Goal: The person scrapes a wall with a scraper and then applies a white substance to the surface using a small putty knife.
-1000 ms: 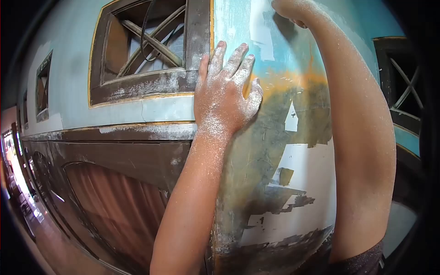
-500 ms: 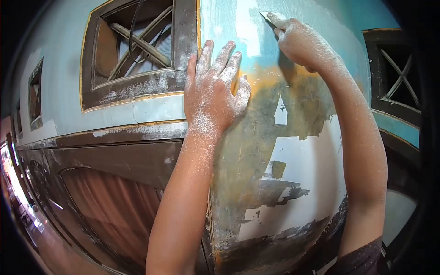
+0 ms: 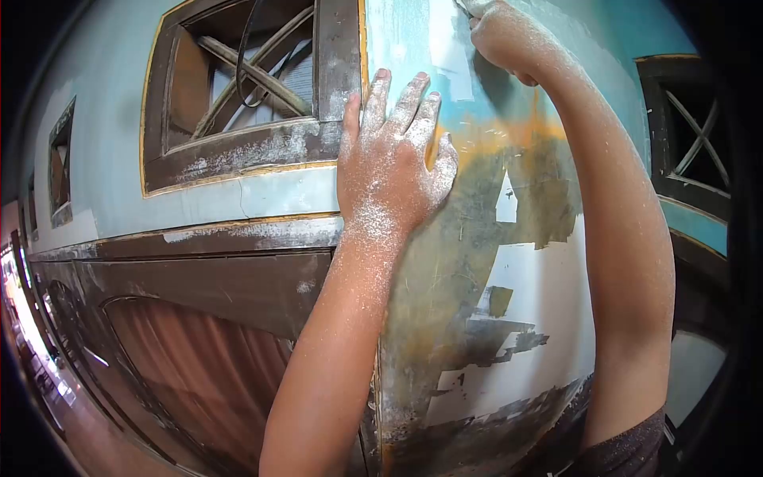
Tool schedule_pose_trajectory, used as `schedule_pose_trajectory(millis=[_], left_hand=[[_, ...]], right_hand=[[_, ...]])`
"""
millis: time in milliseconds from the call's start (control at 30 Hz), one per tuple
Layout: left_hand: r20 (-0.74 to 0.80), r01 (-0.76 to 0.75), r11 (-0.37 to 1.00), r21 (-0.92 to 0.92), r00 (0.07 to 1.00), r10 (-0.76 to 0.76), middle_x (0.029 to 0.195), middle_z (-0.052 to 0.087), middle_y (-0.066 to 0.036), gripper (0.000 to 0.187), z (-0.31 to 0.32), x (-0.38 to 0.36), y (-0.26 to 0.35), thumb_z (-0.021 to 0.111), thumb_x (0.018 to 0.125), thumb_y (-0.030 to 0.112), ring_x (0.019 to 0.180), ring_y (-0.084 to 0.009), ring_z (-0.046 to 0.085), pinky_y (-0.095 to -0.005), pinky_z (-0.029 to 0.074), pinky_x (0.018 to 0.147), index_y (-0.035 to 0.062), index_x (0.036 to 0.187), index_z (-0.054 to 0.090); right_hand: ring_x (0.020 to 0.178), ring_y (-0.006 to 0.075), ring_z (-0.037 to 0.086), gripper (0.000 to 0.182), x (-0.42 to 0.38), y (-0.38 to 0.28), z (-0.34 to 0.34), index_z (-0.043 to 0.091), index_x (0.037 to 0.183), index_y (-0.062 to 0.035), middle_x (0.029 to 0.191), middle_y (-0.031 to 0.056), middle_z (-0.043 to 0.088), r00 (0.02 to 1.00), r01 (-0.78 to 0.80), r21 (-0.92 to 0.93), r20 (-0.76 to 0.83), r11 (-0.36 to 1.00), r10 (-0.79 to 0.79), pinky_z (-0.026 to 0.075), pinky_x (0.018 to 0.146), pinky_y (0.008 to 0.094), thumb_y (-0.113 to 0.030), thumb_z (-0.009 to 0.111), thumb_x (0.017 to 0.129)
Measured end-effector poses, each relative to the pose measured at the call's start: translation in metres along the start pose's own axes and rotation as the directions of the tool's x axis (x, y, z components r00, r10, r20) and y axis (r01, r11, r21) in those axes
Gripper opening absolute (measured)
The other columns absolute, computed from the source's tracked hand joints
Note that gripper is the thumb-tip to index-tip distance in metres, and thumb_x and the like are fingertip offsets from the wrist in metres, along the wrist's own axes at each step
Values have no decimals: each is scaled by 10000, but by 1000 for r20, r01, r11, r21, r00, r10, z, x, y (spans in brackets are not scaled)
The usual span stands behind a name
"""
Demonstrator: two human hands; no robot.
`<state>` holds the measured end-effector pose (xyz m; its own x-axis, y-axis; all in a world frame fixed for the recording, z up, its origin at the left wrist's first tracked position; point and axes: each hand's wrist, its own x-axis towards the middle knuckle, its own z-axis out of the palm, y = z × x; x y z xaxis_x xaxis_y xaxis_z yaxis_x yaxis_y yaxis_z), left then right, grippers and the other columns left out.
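My left hand [image 3: 393,151], dusted with white powder, lies flat with fingers spread on the wall, just right of the window frame [image 3: 338,71]. At the top edge of the view my right hand [image 3: 509,36] is closed round a scraper [image 3: 463,6], of which only a small part shows against the blue paint. The wall [image 3: 437,262] is blue on top, orange in a band below, then stained brown and green, with bare white patches [image 3: 528,278] in the lower part.
A window with crossed bars [image 3: 262,75] is at the upper left, above a dark wooden panel [image 3: 214,274] with a reddish curtain [image 3: 199,350]. Another dark barred window [image 3: 691,127] stands at the right. A bright opening [image 3: 24,302] shows at the far left.
My right hand and the scraper have moved up, partly out of view. The wall and my left hand appear slightly farther right in the picture.
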<state>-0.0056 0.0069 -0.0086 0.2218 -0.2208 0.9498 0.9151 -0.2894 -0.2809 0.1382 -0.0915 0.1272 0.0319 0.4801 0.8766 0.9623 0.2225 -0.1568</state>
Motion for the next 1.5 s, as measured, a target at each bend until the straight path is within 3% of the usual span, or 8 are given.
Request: schedule_pose_trajectory(millis=[200,333,400,533,600,733,800,1500], left_hand=[[-15,-5,999,-33,1000,5,1571,513,-40,494,1,0,-1,595,933,324,1525,-296,352,-501,214,1270,95,1366,666],[-4,0,998,-67,1000,0,1564,513,-51,504,1,-1,-2,589,939,329,1530,-303,336,-505,191,1278,75,1368,660],[10,5,997,-79,1000,-4,1573,500,-57,517,1,-1,-2,580,946,333,1539,-295,317,-504,164,1289,74,1388,649],[-7,5,998,-60,1000,-5,1571,505,-45,495,0,-1,-2,592,933,330,1525,-316,345,-510,217,1267,88,1358,665],[4,3,998,-68,1000,-2,1575,500,-44,496,-1,0,-2,593,932,329,1526,-316,341,-510,215,1268,92,1363,663],[23,6,999,-53,1000,-5,1574,501,-48,510,-1,0,-1,587,935,325,1532,-306,331,-507,194,1279,89,1382,654],[27,-5,999,-45,1000,7,1574,500,-58,523,-2,0,-1,573,942,325,1535,-306,325,-507,179,1285,74,1396,643],[-8,-1,1000,-23,1000,1,1573,510,-23,501,-1,0,-1,603,925,318,1523,-297,355,-497,212,1272,114,1379,658]], right_hand=[[840,292,720,284,105,32,34,722,1150,42,1099,232,735,848,331,-943,286,24,-447,582,762,407,-89,580,942],[866,282,721,289,111,8,19,726,1172,27,1045,208,751,868,419,-908,398,7,-297,577,804,407,-104,614,940],[858,283,725,257,102,0,12,766,1109,18,991,181,767,998,14,-328,68,944,9,573,808,399,-108,694,897],[782,291,728,192,125,14,19,788,1013,11,926,173,772,998,-32,-118,-66,993,24,582,734,396,-114,668,930],[661,277,699,258,139,28,22,753,1067,23,863,178,753,836,381,-922,314,63,-450,555,591,384,-129,556,998],[620,252,669,305,84,27,19,734,1070,36,808,170,731,943,295,-865,196,406,-267,522,542,388,-158,501,1031],[633,327,693,350,41,27,19,698,1248,-4,918,237,741,978,89,-80,-181,993,-102,588,629,456,-214,489,1063],[604,247,651,294,8,-8,11,740,1032,48,791,168,719,983,-125,-104,-149,987,109,506,539,394,-158,530,1015]])
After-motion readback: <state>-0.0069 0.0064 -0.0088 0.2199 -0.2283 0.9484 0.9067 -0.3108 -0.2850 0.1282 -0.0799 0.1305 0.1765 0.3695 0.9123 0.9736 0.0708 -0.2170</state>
